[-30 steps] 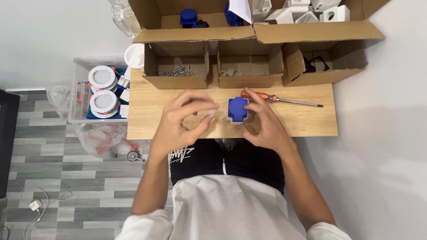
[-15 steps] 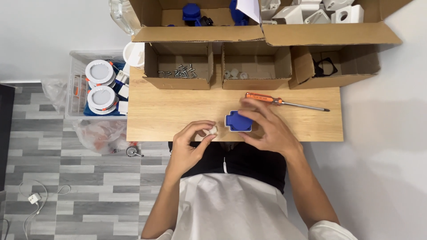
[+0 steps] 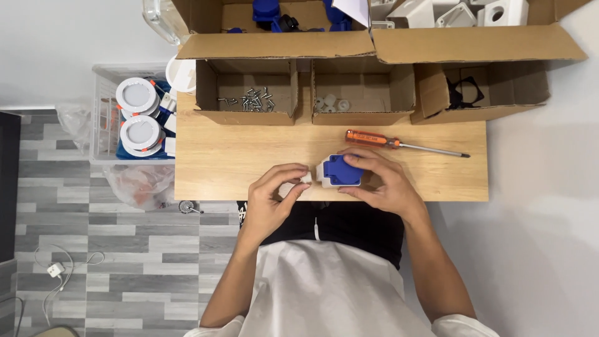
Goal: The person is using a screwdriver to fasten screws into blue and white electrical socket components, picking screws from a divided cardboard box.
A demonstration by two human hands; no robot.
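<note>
A pale wooden table (image 3: 224, 162) stands against a plain white wall (image 3: 62, 37) at twelve o'clock. Grey wood-look plank floor (image 3: 93, 268) spreads toward seven o'clock, and a smooth white surface (image 3: 549, 249) fills four o'clock. Light is soft and even.

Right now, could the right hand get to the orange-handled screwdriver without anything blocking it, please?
Probably yes. The screwdriver lies on bare table just beyond the right hand, nothing between. But that hand's grip is on the blue-and-white part, so it would need to let go.
</note>
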